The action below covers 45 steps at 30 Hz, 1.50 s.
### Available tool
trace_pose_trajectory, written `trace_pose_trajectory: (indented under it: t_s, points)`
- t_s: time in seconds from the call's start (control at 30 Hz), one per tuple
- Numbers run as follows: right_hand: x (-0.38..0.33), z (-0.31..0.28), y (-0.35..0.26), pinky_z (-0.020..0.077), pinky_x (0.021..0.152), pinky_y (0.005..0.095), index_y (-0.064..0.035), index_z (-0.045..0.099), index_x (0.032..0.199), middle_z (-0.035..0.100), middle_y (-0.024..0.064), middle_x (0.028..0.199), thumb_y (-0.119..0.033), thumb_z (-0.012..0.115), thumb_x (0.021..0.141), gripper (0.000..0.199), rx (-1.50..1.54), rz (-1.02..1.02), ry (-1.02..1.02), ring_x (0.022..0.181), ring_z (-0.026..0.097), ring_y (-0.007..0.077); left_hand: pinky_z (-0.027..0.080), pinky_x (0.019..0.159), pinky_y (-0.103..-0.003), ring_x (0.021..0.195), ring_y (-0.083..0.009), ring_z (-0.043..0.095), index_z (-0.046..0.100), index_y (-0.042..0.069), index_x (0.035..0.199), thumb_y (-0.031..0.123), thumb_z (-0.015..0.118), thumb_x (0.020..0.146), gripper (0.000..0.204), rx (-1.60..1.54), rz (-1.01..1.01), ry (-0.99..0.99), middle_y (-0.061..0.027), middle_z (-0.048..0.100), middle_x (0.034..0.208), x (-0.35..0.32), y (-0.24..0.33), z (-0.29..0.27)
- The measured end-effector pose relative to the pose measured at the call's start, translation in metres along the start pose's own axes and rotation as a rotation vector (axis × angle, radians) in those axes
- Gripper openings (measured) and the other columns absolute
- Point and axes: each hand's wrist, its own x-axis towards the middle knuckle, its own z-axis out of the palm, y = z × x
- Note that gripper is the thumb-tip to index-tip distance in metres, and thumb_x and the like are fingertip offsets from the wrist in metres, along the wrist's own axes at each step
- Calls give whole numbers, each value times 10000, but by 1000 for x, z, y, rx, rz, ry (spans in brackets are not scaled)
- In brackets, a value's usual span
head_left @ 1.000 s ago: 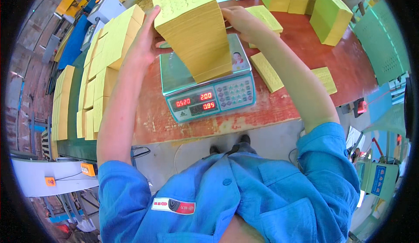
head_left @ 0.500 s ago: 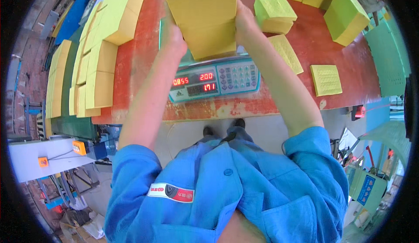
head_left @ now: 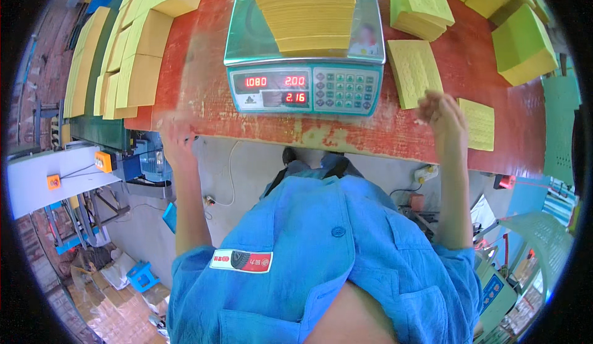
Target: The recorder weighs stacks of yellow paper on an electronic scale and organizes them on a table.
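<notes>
See a tall stack of yellow sheets (head_left: 306,13) standing on the platform of a scale (head_left: 272,110), its top cut off by the upper edge of the view and both hands well apart from it. Note red digits lit on the scale's front panel, beside a keypad. Find the right hand (head_left: 443,116) raised near a flat yellow pile (head_left: 414,69) and a small yellow pile (head_left: 480,126), fingers loosely bent and parted, gripping nothing. Find the left hand (head_left: 176,137) near the front edge of the red table (head_left: 201,75), blurred, fingers loosely apart, likewise gripping nothing; cannot tell exactly how wide. Farther out, notice a shorter yellow stack (head_left: 420,10) beyond the flat pile, a yellow block (head_left: 525,47) at the far right, and rows of yellow stacks (head_left: 141,53) at the left. Below, see a blue jacket (head_left: 296,220) and, on the floor at lower left, a blue stool (head_left: 142,276).
</notes>
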Motion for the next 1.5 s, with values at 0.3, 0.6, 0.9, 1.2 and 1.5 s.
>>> trace_pose_trajectory:
  t_s: [0.3, 0.6, 0.9, 1.2, 1.5]
  points:
    - [-26, 14, 34, 508, 841, 346, 44, 604, 1153, 671, 128, 1003, -104, 450, 990, 269, 162, 46, -18, 898, 638, 203, 468, 917, -422, 1127, -298, 561, 452, 15, 1294, 318, 557, 954, 468, -37, 5, -7, -183, 506, 1301, -42, -4, 14]
    - [-42, -8, 50, 506, 827, 347, 31, 610, 1148, 672, 128, 992, -104, 455, 986, 262, 263, 52, 39, 885, 636, 205, 504, 758, -293, 870, -197, 643, 599, -11, 1061, 193, 532, 982, 229, 47, 224, -256, -106, 659, 957, -65, 46, 91]
    - [-59, -20, 56, 518, 820, 343, 36, 613, 1133, 674, 125, 988, -93, 477, 973, 247, 286, 44, 191, 884, 650, 203, 510, 769, -317, 842, -249, 637, 644, 1, 966, 5, 659, 825, 142, 620, 998, -1269, -118, 653, 970, -203, 21, 256]
    - [-110, -36, 67, 519, 825, 328, 0, 620, 1133, 673, 96, 977, -120, 500, 972, 234, 431, 83, 289, 872, 644, 180, 473, 809, -414, 1008, -308, 567, 611, 53, 928, 138, 775, 694, 298, 972, 1405, -1183, -113, 589, 1087, -240, -75, 367]
    - [-118, -31, 80, 518, 817, 304, -2, 626, 1126, 678, 92, 975, -119, 507, 966, 231, 489, 97, 258, 854, 642, 157, 488, 855, -414, 1009, -325, 595, 634, 21, 834, 90, 680, 786, 96, 861, 1286, -1184, -133, 640, 1103, -241, -78, 370]
